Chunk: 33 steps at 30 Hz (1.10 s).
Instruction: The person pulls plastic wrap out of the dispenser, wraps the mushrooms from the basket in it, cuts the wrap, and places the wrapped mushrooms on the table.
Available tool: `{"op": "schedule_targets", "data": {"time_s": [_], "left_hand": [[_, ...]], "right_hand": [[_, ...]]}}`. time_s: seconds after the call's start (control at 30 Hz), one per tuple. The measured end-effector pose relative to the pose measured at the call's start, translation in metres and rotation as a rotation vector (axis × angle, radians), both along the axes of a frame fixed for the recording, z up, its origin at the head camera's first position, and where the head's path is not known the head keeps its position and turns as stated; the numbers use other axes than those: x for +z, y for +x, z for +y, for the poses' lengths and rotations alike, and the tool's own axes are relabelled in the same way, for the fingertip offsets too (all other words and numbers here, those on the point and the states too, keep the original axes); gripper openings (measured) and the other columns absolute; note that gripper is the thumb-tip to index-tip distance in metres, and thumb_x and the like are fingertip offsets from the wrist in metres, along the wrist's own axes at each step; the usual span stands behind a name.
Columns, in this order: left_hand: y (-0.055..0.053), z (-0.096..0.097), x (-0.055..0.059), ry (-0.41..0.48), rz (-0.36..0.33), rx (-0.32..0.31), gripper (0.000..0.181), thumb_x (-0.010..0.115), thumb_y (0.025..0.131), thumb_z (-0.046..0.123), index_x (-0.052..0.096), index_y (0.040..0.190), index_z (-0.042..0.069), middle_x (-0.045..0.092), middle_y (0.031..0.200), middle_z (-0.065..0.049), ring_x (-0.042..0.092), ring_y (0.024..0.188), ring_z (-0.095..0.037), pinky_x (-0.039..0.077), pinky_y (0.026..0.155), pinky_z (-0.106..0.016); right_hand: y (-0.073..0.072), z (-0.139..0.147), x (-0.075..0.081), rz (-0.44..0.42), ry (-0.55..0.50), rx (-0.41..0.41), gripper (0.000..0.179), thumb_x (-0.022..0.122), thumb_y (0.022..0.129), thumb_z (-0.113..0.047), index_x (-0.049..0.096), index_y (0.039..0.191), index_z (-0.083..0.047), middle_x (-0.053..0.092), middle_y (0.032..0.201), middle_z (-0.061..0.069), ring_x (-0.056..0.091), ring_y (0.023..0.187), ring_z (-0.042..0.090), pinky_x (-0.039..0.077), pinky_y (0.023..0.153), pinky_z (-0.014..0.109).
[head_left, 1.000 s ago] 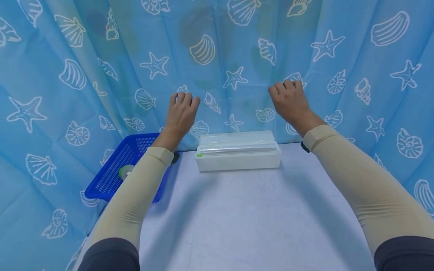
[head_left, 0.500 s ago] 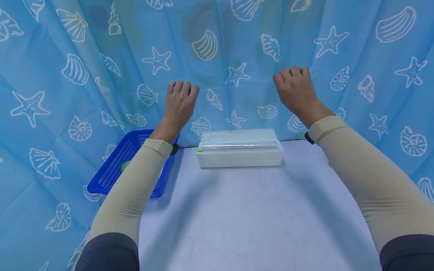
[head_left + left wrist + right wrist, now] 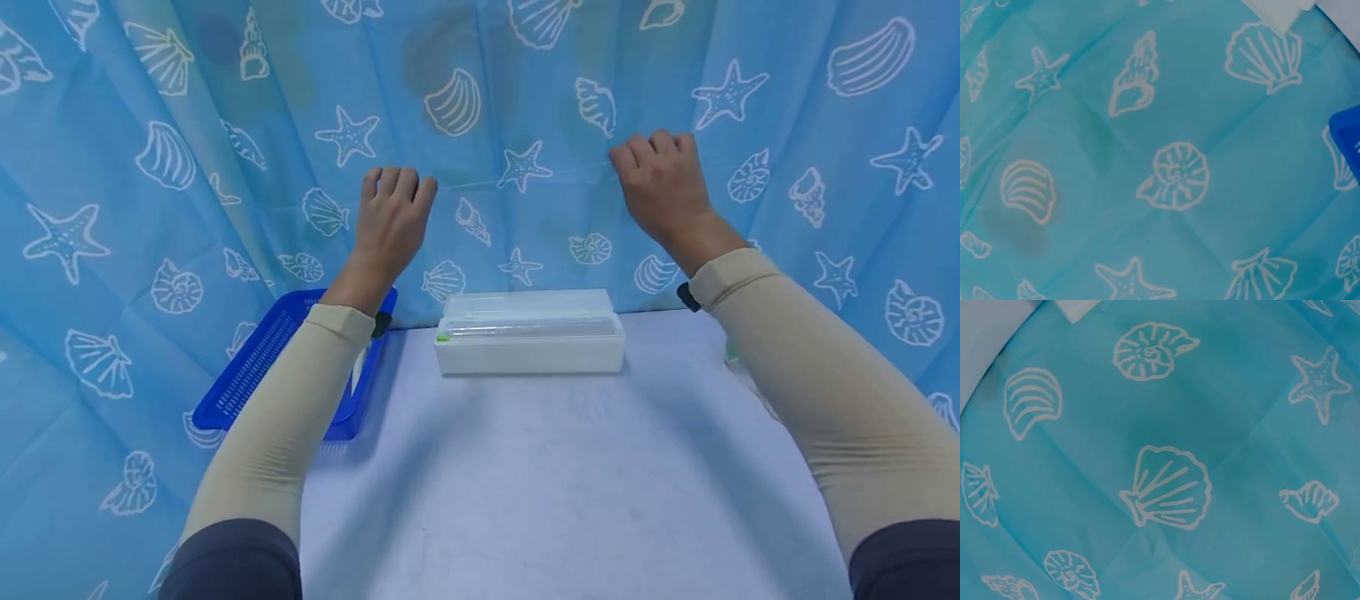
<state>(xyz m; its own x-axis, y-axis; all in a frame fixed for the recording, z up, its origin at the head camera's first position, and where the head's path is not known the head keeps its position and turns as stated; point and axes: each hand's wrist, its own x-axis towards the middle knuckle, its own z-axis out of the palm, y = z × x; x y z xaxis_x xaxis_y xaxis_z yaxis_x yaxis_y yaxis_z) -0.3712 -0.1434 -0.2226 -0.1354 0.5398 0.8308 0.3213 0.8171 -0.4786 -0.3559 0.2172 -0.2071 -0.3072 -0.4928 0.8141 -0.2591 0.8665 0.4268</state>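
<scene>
In the head view a nearly invisible sheet of plastic wrap (image 3: 480, 182) spans between both hands, its upper edge showing as a thin pale line. My left hand (image 3: 393, 212) pinches one end with curled fingers. At the other end my right hand (image 3: 663, 179) does the same, a little higher. Below them on the table stands a white wrap dispenser box (image 3: 528, 357), its lid tipped back. A shiny roll (image 3: 532, 328) lies inside, with a green piece (image 3: 442, 337) at the left of the rim. Fingertips are hidden behind the hands; neither wrist view shows a hand.
A blue perforated basket (image 3: 251, 367) stands left of the box, partly behind the left forearm, with a white item (image 3: 357, 371) inside. Something green (image 3: 731, 350) peeks out by the right forearm. A shell-patterned curtain (image 3: 480, 100) hangs directly behind the white table (image 3: 525, 483).
Both hands have risen and spread slightly apart, the right one moving rightward. The wrap's edge now shows between them. The green thing by the right forearm has come into sight.
</scene>
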Motion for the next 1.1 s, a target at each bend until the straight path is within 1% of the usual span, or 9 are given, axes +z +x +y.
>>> {"op": "schedule_targets", "data": {"time_s": [0.1, 0.2, 0.3, 0.47, 0.57, 0.7, 0.8, 0.93, 1.1], "left_hand": [[0.008, -0.001, 0.002, -0.007, 0.006, -0.013, 0.015, 0.039, 0.103, 0.003, 0.052, 0.097, 0.003, 0.050, 0.090, -0.014, 0.048, 0.087, -0.033, 0.037, 0.087, -0.050], [0.017, -0.001, 0.001, -0.020, 0.021, -0.043, 0.010, 0.043, 0.102, 0.001, 0.053, 0.099, 0.003, 0.050, 0.090, -0.014, 0.049, 0.087, -0.033, 0.038, 0.086, -0.049], [0.030, -0.002, -0.003, -0.036, 0.035, -0.091, 0.008, 0.047, 0.099, 0.000, 0.054, 0.100, 0.003, 0.051, 0.089, -0.014, 0.049, 0.086, -0.033, 0.038, 0.084, -0.049], [0.052, -0.003, -0.011, -0.085, 0.031, -0.148, 0.011, 0.046, 0.099, -0.001, 0.056, 0.102, 0.002, 0.053, 0.088, -0.014, 0.052, 0.085, -0.033, 0.040, 0.083, -0.049], [0.059, -0.005, -0.016, -0.109, 0.035, -0.163, 0.009, 0.048, 0.097, -0.001, 0.056, 0.101, 0.002, 0.052, 0.085, -0.014, 0.053, 0.083, -0.032, 0.041, 0.081, -0.049], [0.060, -0.008, -0.028, -0.143, 0.044, -0.165, 0.007, 0.051, 0.095, -0.003, 0.055, 0.099, 0.002, 0.051, 0.082, -0.014, 0.053, 0.081, -0.032, 0.042, 0.080, -0.048], [0.061, -0.011, -0.042, -0.171, 0.015, -0.171, 0.008, 0.052, 0.096, -0.003, 0.056, 0.100, 0.002, 0.052, 0.084, -0.014, 0.054, 0.082, -0.033, 0.043, 0.081, -0.050], [0.073, -0.011, -0.058, -0.180, -0.027, -0.170, 0.010, 0.047, 0.100, 0.002, 0.057, 0.102, 0.003, 0.054, 0.086, -0.013, 0.054, 0.085, -0.031, 0.043, 0.085, -0.049], [0.095, -0.009, -0.068, -0.181, -0.048, -0.189, 0.012, 0.046, 0.100, 0.002, 0.058, 0.102, 0.004, 0.053, 0.086, -0.011, 0.054, 0.084, -0.029, 0.044, 0.084, -0.047]], "right_hand": [[0.005, 0.001, 0.002, 0.000, -0.019, 0.030, 0.012, 0.047, 0.100, -0.001, 0.057, 0.103, 0.003, 0.060, 0.092, 0.024, 0.056, 0.084, 0.042, 0.045, 0.071, 0.053], [0.011, 0.005, 0.001, 0.005, -0.028, 0.095, 0.011, 0.050, 0.099, -0.001, 0.060, 0.103, 0.002, 0.060, 0.090, 0.023, 0.055, 0.080, 0.042, 0.044, 0.068, 0.053], [0.019, 0.010, -0.002, 0.014, -0.029, 0.157, 0.011, 0.051, 0.098, -0.001, 0.061, 0.101, 0.001, 0.060, 0.088, 0.023, 0.055, 0.077, 0.042, 0.043, 0.065, 0.053], [0.034, 0.019, -0.008, 0.016, -0.013, 0.227, 0.008, 0.061, 0.093, 0.002, 0.064, 0.100, 0.001, 0.064, 0.090, 0.022, 0.058, 0.077, 0.041, 0.044, 0.066, 0.054], [0.041, 0.022, -0.012, -0.004, 0.029, 0.250, 0.012, 0.068, 0.089, 0.001, 0.065, 0.100, 0.002, 0.066, 0.092, 0.022, 0.060, 0.079, 0.041, 0.046, 0.067, 0.054], [0.047, 0.023, -0.020, -0.030, 0.104, 0.252, 0.014, 0.070, 0.089, -0.003, 0.066, 0.102, 0.002, 0.068, 0.093, 0.022, 0.062, 0.080, 0.040, 0.048, 0.066, 0.052], [0.047, 0.023, -0.030, -0.035, 0.106, 0.292, 0.016, 0.073, 0.086, -0.002, 0.068, 0.100, 0.002, 0.068, 0.091, 0.021, 0.061, 0.076, 0.040, 0.048, 0.064, 0.051], [0.052, 0.027, -0.044, -0.058, 0.085, 0.348, 0.018, 0.076, 0.082, 0.001, 0.067, 0.097, 0.003, 0.067, 0.087, 0.021, 0.060, 0.073, 0.039, 0.046, 0.063, 0.050], [0.070, 0.033, -0.053, -0.091, 0.061, 0.383, 0.022, 0.078, 0.079, 0.002, 0.067, 0.097, 0.003, 0.067, 0.087, 0.020, 0.060, 0.075, 0.039, 0.046, 0.065, 0.050]]}}
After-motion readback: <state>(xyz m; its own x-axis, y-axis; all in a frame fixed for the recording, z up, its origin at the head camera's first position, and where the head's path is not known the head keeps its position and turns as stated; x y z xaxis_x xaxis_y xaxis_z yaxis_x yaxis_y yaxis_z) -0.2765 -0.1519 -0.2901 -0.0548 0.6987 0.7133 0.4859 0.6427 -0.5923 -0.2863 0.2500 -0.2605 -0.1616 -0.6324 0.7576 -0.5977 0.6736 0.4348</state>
